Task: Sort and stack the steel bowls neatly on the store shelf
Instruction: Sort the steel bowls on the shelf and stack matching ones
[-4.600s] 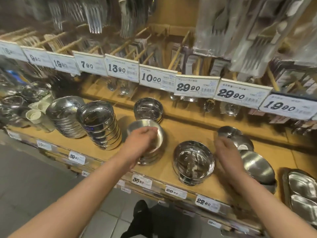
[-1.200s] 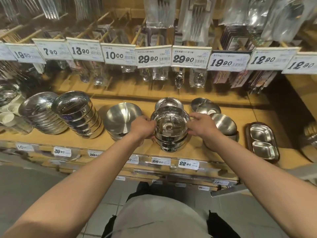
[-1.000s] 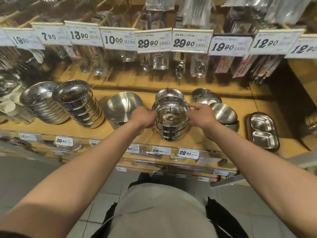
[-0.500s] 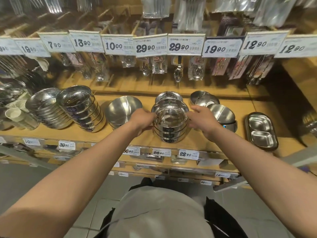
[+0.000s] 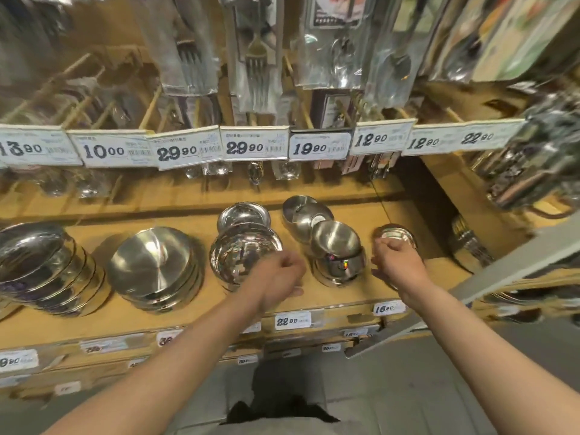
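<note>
The left hand [image 5: 276, 277] has its fingers curled in toward the palm at the near right rim of the shiny bowl stack [image 5: 243, 257]; whether they actually pinch the rim I cannot tell (the back of the hand hides them). The right hand [image 5: 397, 263] is likewise curled — its fingers close against a small steel piece [image 5: 395, 235] at the far side of the fist, though the grip itself is hidden. Between the two hands sits a tilted matte bowl stack [image 5: 337, 249], with two more bowls [image 5: 301, 211] behind it. Left of the shiny stack lies a wide brushed bowl stack [image 5: 150, 265], then a leaning stack [image 5: 40, 265] at the far left. All rest on the wooden shelf [image 5: 188, 312], under a row of price tags [image 5: 254, 147].
</note>
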The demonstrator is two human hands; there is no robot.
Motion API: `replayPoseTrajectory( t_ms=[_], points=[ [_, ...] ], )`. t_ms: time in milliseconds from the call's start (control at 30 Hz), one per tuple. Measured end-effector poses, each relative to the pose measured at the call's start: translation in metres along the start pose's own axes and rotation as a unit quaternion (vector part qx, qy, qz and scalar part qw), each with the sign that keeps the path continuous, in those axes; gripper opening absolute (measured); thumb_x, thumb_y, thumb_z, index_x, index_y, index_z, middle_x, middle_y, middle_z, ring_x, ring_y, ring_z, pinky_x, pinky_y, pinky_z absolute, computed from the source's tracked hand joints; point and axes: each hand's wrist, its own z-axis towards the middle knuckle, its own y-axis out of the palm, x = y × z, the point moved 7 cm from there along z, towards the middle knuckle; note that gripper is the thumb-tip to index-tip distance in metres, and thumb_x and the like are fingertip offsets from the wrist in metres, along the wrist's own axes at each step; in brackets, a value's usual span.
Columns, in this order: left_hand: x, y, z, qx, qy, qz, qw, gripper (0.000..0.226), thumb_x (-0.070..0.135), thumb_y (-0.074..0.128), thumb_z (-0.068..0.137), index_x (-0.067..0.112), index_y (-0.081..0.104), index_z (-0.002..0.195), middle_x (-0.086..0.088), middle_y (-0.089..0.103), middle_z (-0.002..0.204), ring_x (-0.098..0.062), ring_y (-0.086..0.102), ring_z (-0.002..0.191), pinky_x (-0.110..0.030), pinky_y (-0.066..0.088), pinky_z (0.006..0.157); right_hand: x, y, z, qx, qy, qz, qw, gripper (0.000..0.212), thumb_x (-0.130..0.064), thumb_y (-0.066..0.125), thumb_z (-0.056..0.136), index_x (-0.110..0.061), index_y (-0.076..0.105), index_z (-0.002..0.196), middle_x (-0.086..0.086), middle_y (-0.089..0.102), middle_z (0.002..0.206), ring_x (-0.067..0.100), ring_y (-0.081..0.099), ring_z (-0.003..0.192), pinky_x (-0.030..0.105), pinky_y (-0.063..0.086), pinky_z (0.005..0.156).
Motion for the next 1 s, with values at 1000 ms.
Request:
replayPoseTrajectory(
  t_ms=[1000],
  points=[
    [-0.018, 0.068, 0.101, 0.192, -0.113, -0.093, 0.970, 0.026, 0.036, 0.070, 0.085, 0.014, 0.058, 0.085, -0.002, 0.063, 0.080, -0.016, 0.067, 0.075, -0.038, 0.064, 0.073, 0.018, 0.022, 0.080, -0.156, -0.080, -0.214, 0.961, 0.045, -0.032, 0.077, 0.080, -0.033, 0.055, 0.120, -0.022, 0.062, 0.096, 0.003, 0.059, 0.088, 0.023, 0.046, 0.068]
  ],
)
